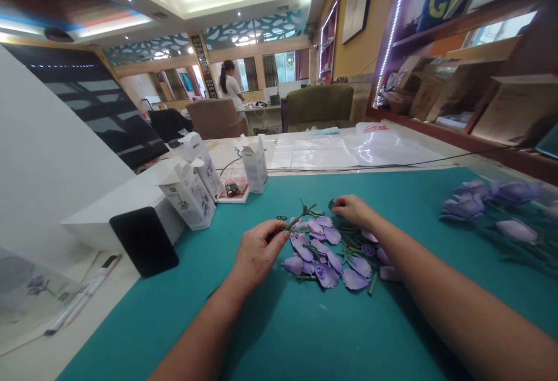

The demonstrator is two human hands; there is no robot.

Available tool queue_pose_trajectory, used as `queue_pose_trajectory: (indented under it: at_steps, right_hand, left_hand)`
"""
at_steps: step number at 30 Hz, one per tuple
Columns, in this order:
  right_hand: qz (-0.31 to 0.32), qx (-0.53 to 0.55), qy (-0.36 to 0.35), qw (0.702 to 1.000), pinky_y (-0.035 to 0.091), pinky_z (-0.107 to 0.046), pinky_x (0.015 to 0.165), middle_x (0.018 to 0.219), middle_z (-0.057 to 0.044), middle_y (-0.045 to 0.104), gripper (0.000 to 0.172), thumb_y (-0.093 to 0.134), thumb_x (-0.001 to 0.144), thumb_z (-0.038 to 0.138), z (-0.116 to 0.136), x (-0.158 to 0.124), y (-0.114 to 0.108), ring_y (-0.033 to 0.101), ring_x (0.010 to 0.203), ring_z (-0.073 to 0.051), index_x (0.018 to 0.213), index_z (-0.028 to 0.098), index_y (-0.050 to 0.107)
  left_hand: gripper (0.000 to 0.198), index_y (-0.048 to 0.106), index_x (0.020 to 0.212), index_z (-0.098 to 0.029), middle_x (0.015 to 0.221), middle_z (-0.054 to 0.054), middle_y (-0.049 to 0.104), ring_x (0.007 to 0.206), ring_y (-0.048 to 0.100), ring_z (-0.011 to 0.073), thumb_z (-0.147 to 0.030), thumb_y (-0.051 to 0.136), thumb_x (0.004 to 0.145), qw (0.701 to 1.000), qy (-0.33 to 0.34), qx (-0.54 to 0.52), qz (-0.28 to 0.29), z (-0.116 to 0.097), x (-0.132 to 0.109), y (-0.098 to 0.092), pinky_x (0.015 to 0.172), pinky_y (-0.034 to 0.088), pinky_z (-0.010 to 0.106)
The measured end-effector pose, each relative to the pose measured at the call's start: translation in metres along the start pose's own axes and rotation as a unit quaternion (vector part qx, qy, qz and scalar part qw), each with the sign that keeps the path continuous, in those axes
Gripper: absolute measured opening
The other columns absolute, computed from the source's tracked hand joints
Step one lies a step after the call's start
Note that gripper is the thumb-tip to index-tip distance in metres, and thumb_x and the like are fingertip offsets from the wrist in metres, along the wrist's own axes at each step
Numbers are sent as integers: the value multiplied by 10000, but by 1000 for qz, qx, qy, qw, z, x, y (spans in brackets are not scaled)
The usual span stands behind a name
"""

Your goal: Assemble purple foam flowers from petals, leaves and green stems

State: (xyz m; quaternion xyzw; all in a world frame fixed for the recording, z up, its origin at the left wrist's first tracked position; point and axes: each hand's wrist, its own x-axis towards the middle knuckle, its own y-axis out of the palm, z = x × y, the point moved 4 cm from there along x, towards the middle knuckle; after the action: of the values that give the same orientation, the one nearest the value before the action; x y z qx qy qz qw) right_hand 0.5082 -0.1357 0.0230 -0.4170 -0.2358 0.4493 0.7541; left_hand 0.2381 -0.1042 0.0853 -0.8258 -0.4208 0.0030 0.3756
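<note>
Over the green mat (340,334), my left hand (259,250) pinches a green plastic flower stem (300,218) with small branches, at the left side of a parts pile. My right hand (354,209) is closed at the pile's far side, its fingertips on a small dark green leaf piece (332,204). Below and between the hands lie several loose purple petals (326,275), mixed with green stem pieces (373,282) and round purple parts (368,250). A small green ring-like part (282,218) shows just beyond my left fingertips.
Assembled purple flowers (464,205) lie at the right. On the left stand opened white boxes (187,198), a black tablet-like panel (143,241) and pens (82,297). A white tray (235,195) holds small items. Clear plastic bags (322,148) lie behind the mat; a person (231,87) stands far back.
</note>
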Motion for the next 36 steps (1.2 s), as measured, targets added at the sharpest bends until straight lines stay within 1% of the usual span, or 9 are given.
queue_pose_trajectory:
  at_steps: [3,5,9,12,17,24,28,31,36]
  right_hand:
    - [18,74,20,997,371,-191,469,547,12,586,196,522,770,220,-3,-8,-4,530,518,-102,580,180,503]
    - [29,118,31,992,401,-186,467,526,18,577,189,518,764,206,-3,-13,-4,541,497,-98,581,185,472]
    - [32,180,46,982,463,-196,512,583,7,617,101,499,763,198,-2,-24,-3,613,561,-119,664,190,479]
    - [27,192,48,980,462,-194,514,655,-4,649,66,485,773,199,-2,-29,-2,633,605,-126,707,189,487]
    - [10,173,42,984,427,-192,499,794,-31,693,39,475,788,169,-6,-31,-1,624,601,-114,765,178,505]
    - [6,176,41,983,439,-189,489,878,-49,693,79,381,857,139,-5,-36,0,652,598,-101,849,195,437]
    - [-10,149,28,988,445,-197,533,832,-28,689,89,380,866,155,-3,-41,-2,649,617,-100,809,202,430]
    - [-32,98,15,995,423,-222,567,748,-13,679,130,387,866,174,-2,-44,-4,618,597,-112,762,203,459]
    - [-70,-3,0,998,362,-252,636,761,-24,671,155,404,877,201,-1,-48,-9,583,717,-157,765,207,510]
  left_hand:
    - [252,689,905,-186,793,29,682,708,587,154,-325,505,805,1000,-6,3,11,1,0,1,602,435,229]
    - [263,690,911,-182,795,32,682,707,587,157,-331,500,806,1000,-10,7,13,1,1,2,601,434,232]
    - [261,691,908,-190,805,31,690,724,592,162,-331,496,806,1000,-10,16,15,1,1,2,623,442,238]
    - [252,691,901,-197,813,31,696,731,597,165,-327,498,806,1000,-7,21,14,0,1,3,643,450,244]
    - [243,690,900,-202,825,30,702,743,606,170,-322,499,810,999,-4,30,15,1,1,4,675,462,255]
    - [244,691,897,-195,814,30,701,736,614,164,-319,499,815,999,6,40,17,1,1,4,705,468,254]
    - [246,691,899,-193,826,33,702,751,617,166,-320,497,817,999,10,35,16,1,1,5,721,468,258]
    - [244,693,898,-198,829,32,704,753,619,168,-325,503,814,999,11,33,12,2,1,5,712,470,256]
    - [244,690,897,-202,826,29,703,745,615,167,-330,500,813,999,6,32,13,1,1,4,694,466,254]
